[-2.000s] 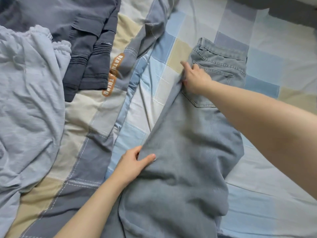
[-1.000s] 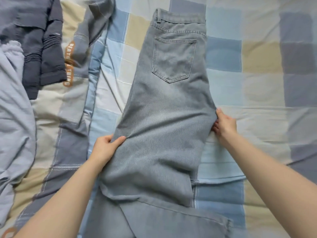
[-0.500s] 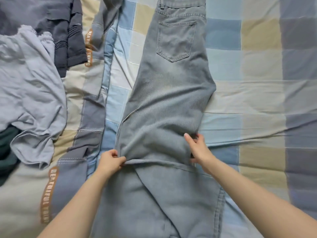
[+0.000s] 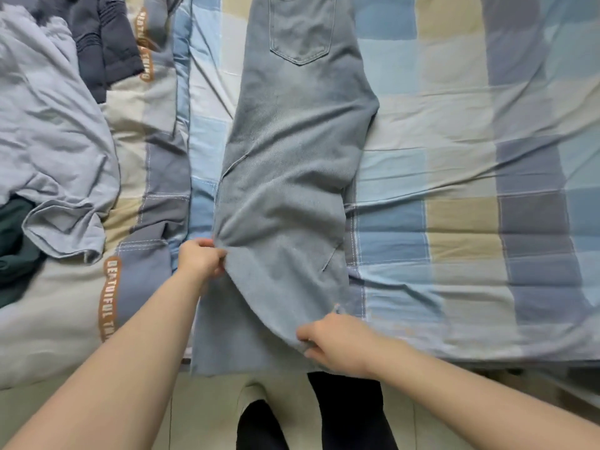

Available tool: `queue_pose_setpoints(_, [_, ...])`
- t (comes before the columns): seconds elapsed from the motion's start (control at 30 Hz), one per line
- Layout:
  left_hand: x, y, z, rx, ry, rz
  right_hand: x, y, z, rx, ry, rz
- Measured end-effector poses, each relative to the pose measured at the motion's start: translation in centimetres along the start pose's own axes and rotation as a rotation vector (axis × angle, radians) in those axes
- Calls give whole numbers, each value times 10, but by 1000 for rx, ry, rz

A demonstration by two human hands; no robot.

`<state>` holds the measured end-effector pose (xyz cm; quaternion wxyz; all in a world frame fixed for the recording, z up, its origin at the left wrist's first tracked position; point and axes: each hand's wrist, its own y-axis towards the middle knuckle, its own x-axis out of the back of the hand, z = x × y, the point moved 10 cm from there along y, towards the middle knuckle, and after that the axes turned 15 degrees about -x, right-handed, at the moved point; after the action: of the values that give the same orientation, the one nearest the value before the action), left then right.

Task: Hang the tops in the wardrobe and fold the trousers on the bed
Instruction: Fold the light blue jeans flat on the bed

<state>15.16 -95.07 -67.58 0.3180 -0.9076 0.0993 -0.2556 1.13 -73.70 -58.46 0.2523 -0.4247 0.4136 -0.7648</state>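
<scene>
Head view: left hand and right hand each pinch the jeans edges; right of them the bed lies free. Right hand is now lower.

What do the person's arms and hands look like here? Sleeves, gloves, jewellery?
Both forearms are bare up to the frame edge, so no sleeves show. The left hand and right hand wear no gloves. No watch, bracelet or ring is visible, though the right hand is slightly motion-blurred. No markings or cables on either arm.
</scene>
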Motion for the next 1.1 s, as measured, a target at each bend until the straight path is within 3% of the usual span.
queue_pose_setpoints(0.17, [-25,-67,45,56,95,376,-44,-19,89,84,230,-16])
queue_pose_setpoints(0.27, [-8,-96,77,37,177,450,-91,-24,128,47,382,131])
queue_pose_setpoints(0.37, [27,-94,102,-15,251,427,-135,-29,133,-22,474,319])
queue_pose_setpoints(0.43, [50,-87,118,-20,253,411,-127,-20,105,-137,556,143])
queue_pose_setpoints(0.53, [62,-84,136,-43,255,437,-116,-6,-5,-586,839,-267])
queue_pose_setpoints(0.57, [61,-85,140,-53,248,446,-117,-5,-37,-705,926,-338])
queue_pose_setpoints(0.63, [57,-84,144,-64,217,456,-131,7,-77,-828,1084,-331])
queue_pose_setpoints(0.73, [52,-87,145,-67,143,488,-137,32,-91,-811,1221,-298])
queue_pose_setpoints(0.9, [67,-93,147,-39,-78,487,-128,36,-81,-699,1299,-436])
queue_pose_setpoints(0.97, [78,-85,144,-104,34,422,-130,32,-78,-672,1322,-463])
queue_pose_setpoints(1.1, [85,-74,137,-292,472,336,-134,33,-77,-670,1316,-442])
